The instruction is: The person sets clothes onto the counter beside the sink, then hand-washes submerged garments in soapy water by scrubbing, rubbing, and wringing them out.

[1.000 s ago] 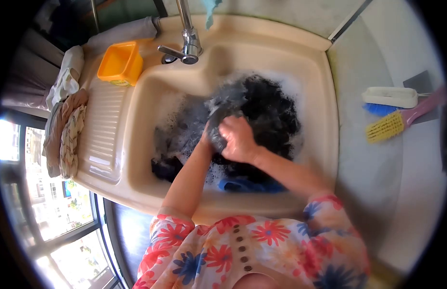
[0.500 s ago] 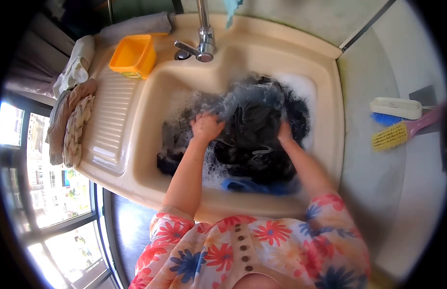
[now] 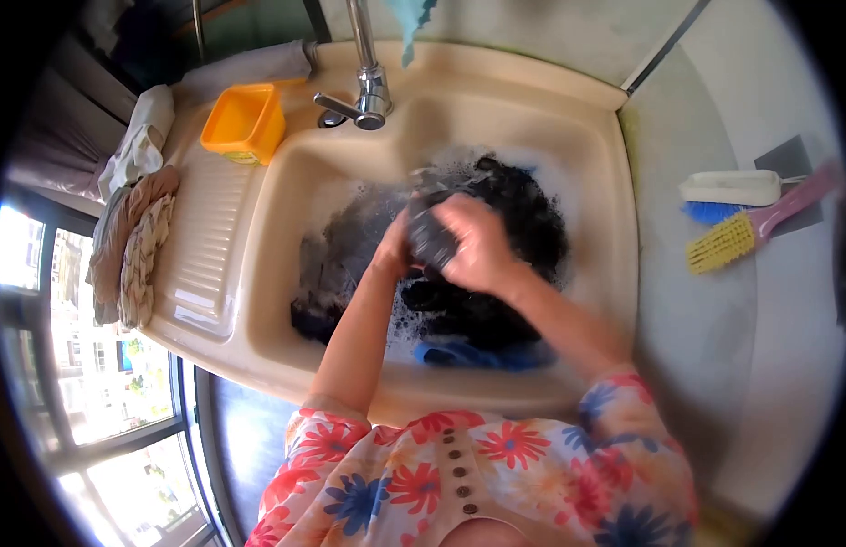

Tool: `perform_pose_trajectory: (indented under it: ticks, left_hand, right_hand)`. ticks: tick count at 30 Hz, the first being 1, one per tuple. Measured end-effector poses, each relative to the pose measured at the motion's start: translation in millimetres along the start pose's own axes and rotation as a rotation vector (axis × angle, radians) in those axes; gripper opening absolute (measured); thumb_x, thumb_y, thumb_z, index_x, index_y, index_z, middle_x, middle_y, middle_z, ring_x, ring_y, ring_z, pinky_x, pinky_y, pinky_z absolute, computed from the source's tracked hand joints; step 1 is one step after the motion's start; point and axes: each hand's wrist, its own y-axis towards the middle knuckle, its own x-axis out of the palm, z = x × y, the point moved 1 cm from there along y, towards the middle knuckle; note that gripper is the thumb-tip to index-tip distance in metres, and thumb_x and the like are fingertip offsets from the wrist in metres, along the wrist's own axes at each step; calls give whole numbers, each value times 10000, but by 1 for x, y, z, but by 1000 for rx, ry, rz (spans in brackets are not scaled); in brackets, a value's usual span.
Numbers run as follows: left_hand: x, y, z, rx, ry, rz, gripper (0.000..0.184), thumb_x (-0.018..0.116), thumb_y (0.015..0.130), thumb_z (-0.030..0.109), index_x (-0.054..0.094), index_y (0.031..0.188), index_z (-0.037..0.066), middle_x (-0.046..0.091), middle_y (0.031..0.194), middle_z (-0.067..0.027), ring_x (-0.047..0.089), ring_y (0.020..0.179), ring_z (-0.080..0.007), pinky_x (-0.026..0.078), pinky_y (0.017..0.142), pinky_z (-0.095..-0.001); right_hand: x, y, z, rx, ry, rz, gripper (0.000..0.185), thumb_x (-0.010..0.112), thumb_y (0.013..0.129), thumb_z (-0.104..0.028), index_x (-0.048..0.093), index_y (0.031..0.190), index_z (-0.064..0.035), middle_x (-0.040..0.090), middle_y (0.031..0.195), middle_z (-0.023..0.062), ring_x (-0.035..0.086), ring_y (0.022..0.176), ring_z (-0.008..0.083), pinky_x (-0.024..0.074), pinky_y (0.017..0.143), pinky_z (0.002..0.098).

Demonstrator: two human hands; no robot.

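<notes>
Both hands are close together over the beige sink (image 3: 263, 264), with a bunched dark wet cloth (image 3: 430, 239) between them. My left hand (image 3: 397, 244) is on the cloth's left side, its fingers mostly hidden behind it. From the right, my right hand (image 3: 477, 244) closes over the same cloth, somewhat blurred by motion. Beneath them more black laundry (image 3: 523, 219) lies in soapy grey water with white foam. A blue cloth (image 3: 473, 356) sits along the sink's near edge.
A yellow tub (image 3: 245, 123) stands by the ribbed drainboard (image 3: 190, 246), where clothes (image 3: 136, 246) hang over the left edge. The tap (image 3: 368, 96) rises behind the basin. Two brushes, one white-backed (image 3: 731, 188) and one yellow-bristled (image 3: 722, 244), are at right.
My hands have come together from either side of the laundry. They have gathered up a dark piece of it between them. The view has shifted slightly.
</notes>
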Motion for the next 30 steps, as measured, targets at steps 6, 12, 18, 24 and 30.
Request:
perform_pose_trajectory:
  ticks: [6,12,18,24,30]
  left_hand:
    - [-11,-3,-16,476,-198,-139,195,503,801,223,571,934,97,571,881,-98,546,868,-228,447,787,-337]
    - [0,-18,34,167,559,468,446,595,721,327,544,1068,51,574,1025,-198,557,922,-358,453,806,-394]
    - [-9,6,-20,29,1213,364,620,605,698,449,496,1161,50,535,1114,-216,516,1038,-362,418,870,-412]
    - [-16,20,-19,-109,170,385,755,654,697,529,465,1202,0,500,1227,-173,513,1093,-270,397,919,-374]
    - [-9,-8,-25,560,-242,-258,275,395,898,201,536,1099,79,586,992,-64,543,938,-189,439,865,-343]
  right_hand:
    - [71,-25,45,12,32,32,328,664,669,-144,548,959,-43,583,871,150,560,816,356,450,719,399]
    - [14,-69,159,750,-386,-173,375,575,674,-61,506,1043,-54,567,1006,138,524,990,336,445,808,414]
    - [19,-123,163,901,-582,-464,524,644,646,-90,457,1131,-26,552,1008,219,537,959,383,449,804,444]
    - [22,-41,77,378,-121,17,271,621,594,-82,574,859,-55,598,878,150,565,850,363,459,709,424]
    - [69,-14,0,-161,39,-52,262,635,627,-123,564,870,-58,559,779,116,540,749,348,447,687,393]
